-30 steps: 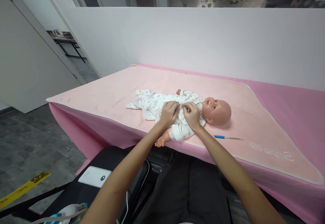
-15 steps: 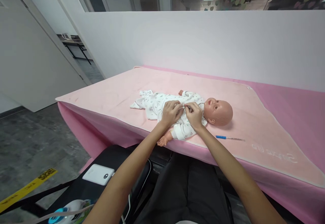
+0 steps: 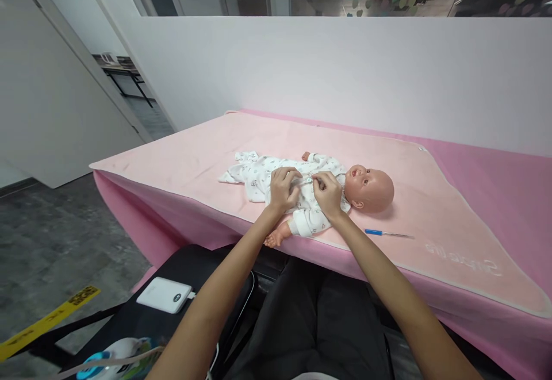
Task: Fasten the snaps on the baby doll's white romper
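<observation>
A bald baby doll (image 3: 373, 190) lies on its back, head to the right, in a white patterned outfit (image 3: 257, 177). My left hand (image 3: 283, 188) rests over the doll's belly, its curled fingers gripping the front of the outfit. Higher up the chest, my right hand (image 3: 328, 192) pinches the cloth between thumb and fingers. Between my hands a small round fastener shows on the outfit's front edge; its exact kind is too small to tell. One doll hand (image 3: 278, 234) pokes from its sleeve at the near table edge.
A pink-covered table (image 3: 457, 207) carries the doll. Near its head lies a thin stick with a blue handle (image 3: 373, 232). On a black seat at lower left are a white power bank (image 3: 165, 295) with a cable and a white-and-blue bottle (image 3: 116, 357). A white wall stands behind.
My left hand has shifted left, away from my right hand, widening the gap between them and exposing the small fastener. My right hand stays at the chest. The view has moved slightly.
</observation>
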The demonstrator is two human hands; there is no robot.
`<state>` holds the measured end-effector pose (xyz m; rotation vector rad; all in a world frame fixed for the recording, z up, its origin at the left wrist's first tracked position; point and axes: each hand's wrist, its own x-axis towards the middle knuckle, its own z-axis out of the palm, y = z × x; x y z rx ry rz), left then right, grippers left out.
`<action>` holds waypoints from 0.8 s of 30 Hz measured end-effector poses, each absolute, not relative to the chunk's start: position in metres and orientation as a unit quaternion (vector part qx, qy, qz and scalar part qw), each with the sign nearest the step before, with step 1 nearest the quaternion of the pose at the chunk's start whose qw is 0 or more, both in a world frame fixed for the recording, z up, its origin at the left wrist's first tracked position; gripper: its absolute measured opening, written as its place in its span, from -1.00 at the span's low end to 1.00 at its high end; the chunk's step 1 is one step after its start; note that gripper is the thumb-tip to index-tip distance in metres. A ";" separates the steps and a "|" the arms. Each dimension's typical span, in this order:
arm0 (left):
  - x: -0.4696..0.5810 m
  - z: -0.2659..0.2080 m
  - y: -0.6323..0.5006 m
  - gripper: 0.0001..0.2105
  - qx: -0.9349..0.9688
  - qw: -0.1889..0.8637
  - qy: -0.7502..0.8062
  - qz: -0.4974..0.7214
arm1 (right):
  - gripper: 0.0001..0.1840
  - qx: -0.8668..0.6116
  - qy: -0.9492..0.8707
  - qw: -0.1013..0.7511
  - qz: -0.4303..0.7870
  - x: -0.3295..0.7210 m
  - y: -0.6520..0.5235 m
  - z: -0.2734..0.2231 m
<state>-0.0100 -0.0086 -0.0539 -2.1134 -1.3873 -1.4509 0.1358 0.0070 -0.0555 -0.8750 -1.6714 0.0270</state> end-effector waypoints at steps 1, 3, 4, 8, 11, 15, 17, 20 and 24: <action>-0.012 -0.055 -0.009 -0.86 -0.703 0.106 -0.484 -0.510 | -0.76 -0.374 -0.732 0.570 -0.009 0.136 0.006 -0.056; -0.015 -0.057 -0.009 -0.86 -0.661 0.092 -0.514 -0.538 | -0.70 -0.356 -0.774 0.519 -0.067 0.134 0.003 -0.055; -0.016 -0.057 -0.009 -0.86 -0.647 0.084 -0.528 -0.545 | -0.69 -0.341 -0.798 0.487 -0.099 0.132 0.003 -0.054; -0.017 -0.057 -0.006 -0.87 -0.635 0.054 -0.557 -0.533 | -0.79 -0.306 -0.853 0.380 -0.186 0.119 0.007 -0.043; -0.014 -0.056 -0.005 -0.83 -0.622 0.050 -0.569 -0.535 | -0.83 -0.310 -0.857 0.362 -0.195 0.111 0.014 -0.037; -0.013 -0.057 -0.003 -0.82 -0.606 0.058 -0.576 -0.546 | -0.83 -0.294 -0.867 0.359 -0.179 0.110 0.016 -0.037; -0.014 -0.057 -0.002 -0.81 -0.597 0.059 -0.585 -0.545 | -0.81 -0.290 -0.873 0.355 -0.165 0.111 0.015 -0.038; -0.015 -0.057 -0.002 -0.80 -0.590 0.059 -0.588 -0.550 | -0.85 -0.288 -0.880 0.353 -0.133 0.113 0.013 -0.039; -0.017 -0.054 -0.008 -0.80 -0.591 0.038 -0.573 -0.566 | -0.86 -0.284 -0.876 0.380 -0.093 0.113 0.014 -0.039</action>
